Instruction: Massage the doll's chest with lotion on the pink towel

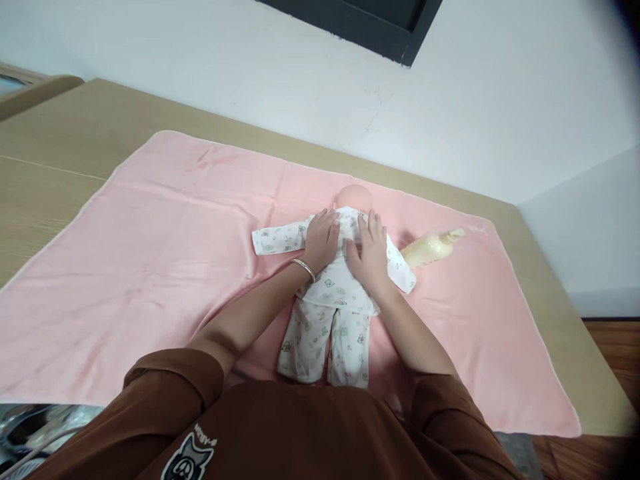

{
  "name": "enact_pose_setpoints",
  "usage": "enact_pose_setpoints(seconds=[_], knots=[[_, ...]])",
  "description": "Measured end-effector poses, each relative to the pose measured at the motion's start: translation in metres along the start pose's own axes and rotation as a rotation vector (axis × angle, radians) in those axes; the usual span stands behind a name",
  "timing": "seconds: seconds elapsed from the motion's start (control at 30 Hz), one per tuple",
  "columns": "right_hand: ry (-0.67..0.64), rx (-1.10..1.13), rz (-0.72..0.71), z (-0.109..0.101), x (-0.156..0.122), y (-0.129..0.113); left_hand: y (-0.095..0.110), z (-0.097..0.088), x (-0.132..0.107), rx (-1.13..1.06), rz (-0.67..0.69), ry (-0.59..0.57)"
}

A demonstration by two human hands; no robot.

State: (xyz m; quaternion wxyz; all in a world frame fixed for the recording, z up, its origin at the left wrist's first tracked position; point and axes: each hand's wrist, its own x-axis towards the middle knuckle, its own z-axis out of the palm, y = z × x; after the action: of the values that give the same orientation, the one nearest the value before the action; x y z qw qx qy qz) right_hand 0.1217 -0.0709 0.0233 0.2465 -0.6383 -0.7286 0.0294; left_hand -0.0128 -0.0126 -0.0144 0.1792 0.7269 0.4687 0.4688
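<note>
A baby doll (pixel 354 197) lies on a pink blanket (pixel 165 220), its head pointing away from me. It wears a white printed top (pixel 335 287) and matching trousers (pixel 306 340); the sleeves stretch out to both sides. My left hand (pixel 323 239), with a silver bangle at the wrist, rests flat on the left side of the doll's upper body. On the right side, my right hand (pixel 369 257) lies with its fingers extended and thumb apart, touching the top. Neither hand grips anything visible. The doll's face cannot be made out.
A pale yellow pump bottle (pixel 430 249) lies on its side by the doll's right-hand sleeve. Under the blanket is a wooden table (pixel 65 133) against a white wall (pixel 200 60). Some blurred items (pixel 40 433) show below the table's near left edge.
</note>
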Motion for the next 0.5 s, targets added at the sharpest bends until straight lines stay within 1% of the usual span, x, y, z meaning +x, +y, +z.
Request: enact_pose_setpoints(seconds=[0.1, 0.13, 0.23, 0.27, 0.3, 0.4, 0.43, 0.5], knots=[[-0.044, -0.003, -0.028, 0.003, -0.001, 0.002, 0.000, 0.000, 0.000, 0.002, 0.004, -0.007], [-0.038, 0.003, -0.030, 0.004, -0.001, 0.003, 0.000, 0.000, 0.001, 0.005, 0.004, -0.010], [0.068, 0.014, -0.017, 0.007, -0.002, 0.005, -0.001, 0.001, 0.001, 0.022, -0.006, -0.021], [0.084, 0.005, -0.017, 0.008, -0.002, 0.005, -0.001, 0.001, 0.001, 0.027, -0.008, -0.023], [0.072, -0.010, -0.021, 0.009, -0.001, 0.005, -0.001, 0.001, 0.001, 0.032, -0.007, -0.025], [-0.020, -0.057, -0.034, 0.013, 0.001, 0.004, -0.003, 0.002, 0.002, 0.042, 0.001, -0.028], [-0.030, -0.065, -0.031, 0.015, 0.002, 0.004, -0.003, 0.002, 0.002, 0.045, 0.005, -0.031], [-0.008, -0.065, -0.016, 0.018, 0.002, 0.004, -0.003, 0.002, 0.003, 0.049, 0.011, -0.033]])
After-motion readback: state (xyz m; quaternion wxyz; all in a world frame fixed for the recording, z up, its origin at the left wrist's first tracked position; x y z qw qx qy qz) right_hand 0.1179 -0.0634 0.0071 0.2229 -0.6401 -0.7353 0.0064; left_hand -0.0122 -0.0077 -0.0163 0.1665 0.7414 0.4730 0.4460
